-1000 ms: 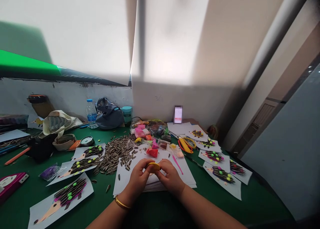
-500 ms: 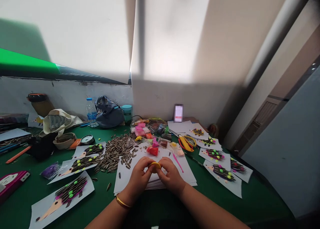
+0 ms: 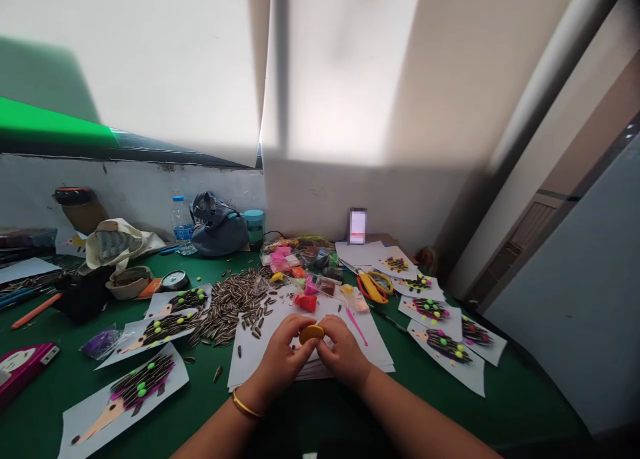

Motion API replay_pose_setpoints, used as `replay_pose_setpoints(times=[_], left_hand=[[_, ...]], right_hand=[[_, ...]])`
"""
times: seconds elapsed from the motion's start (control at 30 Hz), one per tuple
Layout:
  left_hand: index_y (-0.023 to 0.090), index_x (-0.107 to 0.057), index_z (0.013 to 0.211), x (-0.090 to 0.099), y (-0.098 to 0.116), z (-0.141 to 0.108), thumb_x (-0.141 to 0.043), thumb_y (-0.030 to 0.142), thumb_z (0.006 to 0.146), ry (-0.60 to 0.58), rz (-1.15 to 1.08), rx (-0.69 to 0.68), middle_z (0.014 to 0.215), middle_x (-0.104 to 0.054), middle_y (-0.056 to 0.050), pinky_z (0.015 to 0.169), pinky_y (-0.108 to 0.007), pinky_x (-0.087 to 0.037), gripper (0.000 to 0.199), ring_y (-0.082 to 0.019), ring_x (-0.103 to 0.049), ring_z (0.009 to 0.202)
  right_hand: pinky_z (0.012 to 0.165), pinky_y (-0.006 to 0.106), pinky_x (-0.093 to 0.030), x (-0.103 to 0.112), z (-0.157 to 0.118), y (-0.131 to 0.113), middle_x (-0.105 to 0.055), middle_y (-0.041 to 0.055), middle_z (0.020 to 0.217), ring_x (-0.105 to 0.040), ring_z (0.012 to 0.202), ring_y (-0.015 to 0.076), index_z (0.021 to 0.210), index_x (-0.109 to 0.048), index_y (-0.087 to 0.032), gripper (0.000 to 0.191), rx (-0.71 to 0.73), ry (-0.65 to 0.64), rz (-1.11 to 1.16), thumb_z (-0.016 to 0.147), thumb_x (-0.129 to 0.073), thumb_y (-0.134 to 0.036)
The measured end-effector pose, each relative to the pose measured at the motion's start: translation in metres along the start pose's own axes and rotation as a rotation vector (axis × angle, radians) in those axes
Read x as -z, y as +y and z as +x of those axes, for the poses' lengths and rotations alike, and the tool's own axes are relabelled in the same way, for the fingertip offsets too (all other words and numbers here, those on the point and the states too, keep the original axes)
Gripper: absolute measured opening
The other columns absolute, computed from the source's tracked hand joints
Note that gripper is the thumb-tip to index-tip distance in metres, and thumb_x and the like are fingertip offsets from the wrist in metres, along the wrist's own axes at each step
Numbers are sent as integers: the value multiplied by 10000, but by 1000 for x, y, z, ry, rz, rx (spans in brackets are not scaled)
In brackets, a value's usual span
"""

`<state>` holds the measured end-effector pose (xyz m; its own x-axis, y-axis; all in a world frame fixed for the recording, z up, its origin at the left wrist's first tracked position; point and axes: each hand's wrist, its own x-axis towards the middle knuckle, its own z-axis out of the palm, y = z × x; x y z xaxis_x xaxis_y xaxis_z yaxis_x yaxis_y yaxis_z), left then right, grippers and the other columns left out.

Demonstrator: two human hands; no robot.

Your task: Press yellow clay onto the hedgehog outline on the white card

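Note:
A flattened yellow clay disc (image 3: 312, 334) is pinched between my two hands, above the front of a stack of white paper (image 3: 377, 352). My left hand (image 3: 283, 353) grips its left edge with thumb and fingers. On its right edge, the fingertips of my right hand (image 3: 345, 353) are closed. Just beyond the hands lie a red clay packet (image 3: 305, 303) and a pink modelling tool (image 3: 357, 325). A heap of striped sunflower seeds (image 3: 233, 305) spreads over the paper's left side and the green table.
Hedgehog pictures (image 3: 127, 399) made with seeds lie at left, with more hedgehog pictures (image 3: 443, 345) at right. Yellow-handled scissors (image 3: 375, 287) rest behind the paper. A phone (image 3: 357, 225) stands by the wall. A bottle (image 3: 181, 225) and a blue bag (image 3: 217, 229) stand at the back left.
The yellow clay disc has tilted so that more of its flat face shows. My hands have barely shifted; everything else lies as before.

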<state>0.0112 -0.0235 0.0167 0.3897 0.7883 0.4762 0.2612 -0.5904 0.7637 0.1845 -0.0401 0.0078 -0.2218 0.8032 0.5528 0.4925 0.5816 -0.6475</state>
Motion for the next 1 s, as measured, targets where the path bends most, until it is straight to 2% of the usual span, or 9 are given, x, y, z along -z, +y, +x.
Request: replay_pose_setpoints(times=[0.13,0.27,0.4,0.6,0.8,1.0], left_hand=[[207,-645,896,0,-1,2,-578,319,891,28,-2,25,861,-623,-33,768,-311,-469,131,-183,-569,822],[195,-625,881,1,0,3,-583,331,886,77,-59,44,841,-621,-28,733,-294,-468,143,-172,-561,782],[192,-627,882,1,2,3,-590,332,874,58,-50,61,831,-614,-27,723,-284,-464,145,-166,-546,767],[190,-616,865,-1,3,1,-621,380,837,44,2,99,821,-618,-19,705,-274,-459,192,-166,-542,756],[187,-636,830,-1,0,2,-579,442,872,16,-34,99,774,-624,-25,692,-280,-457,265,-169,-547,728],[183,-629,813,-2,-4,2,-579,462,872,12,-91,118,762,-635,-31,687,-285,-471,289,-172,-560,718]], right_hand=[[793,339,-413,0,0,-1,-623,28,795,-548,820,201,877,-656,-209,100,15,-3,-7,872,-563,-246],[797,340,-417,1,1,-1,-633,33,831,-550,846,208,941,-666,-218,177,28,-24,11,877,-609,-372],[804,344,-417,2,1,-2,-634,38,816,-550,835,202,899,-670,-215,160,15,-9,30,923,-547,-314],[767,331,-423,2,1,-1,-602,34,797,-544,817,194,833,-643,-200,152,-11,52,60,902,-531,-275],[781,340,-420,1,1,0,-596,31,780,-541,818,198,783,-620,-203,151,5,41,50,885,-533,-272],[782,343,-421,1,1,0,-600,35,788,-539,817,198,814,-631,-203,179,-2,22,71,912,-509,-290]])
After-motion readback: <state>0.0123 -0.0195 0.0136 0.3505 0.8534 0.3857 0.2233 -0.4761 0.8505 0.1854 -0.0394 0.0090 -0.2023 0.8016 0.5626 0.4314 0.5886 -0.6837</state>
